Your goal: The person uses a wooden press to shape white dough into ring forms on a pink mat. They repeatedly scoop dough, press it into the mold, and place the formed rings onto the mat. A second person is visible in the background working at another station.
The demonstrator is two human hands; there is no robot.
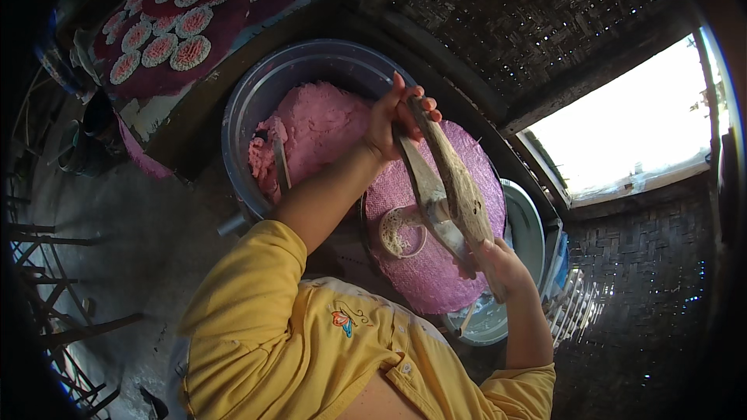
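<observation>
My left hand (393, 120) grips the far end of a long wooden tool (459, 183) made of two flat pieces. My right hand (502, 264) holds its near end. The tool hangs tilted over a round pink woven mat (436, 280). A small ring mould (401, 232) with whitish filling lies on the mat, under the tool's lower piece. Left of my left forearm stands a large grey basin (257, 101) holding a pink sticky mass (319, 128), with a spoon (280, 163) stuck in it.
The pink mat rests on a round metal basin (529, 225). At the back left, dark red mats (233, 23) carry several round pink-and-white cakes (191, 53). Woven bamboo walls (545, 8) stand behind, with a bright opening (630, 132) on the right.
</observation>
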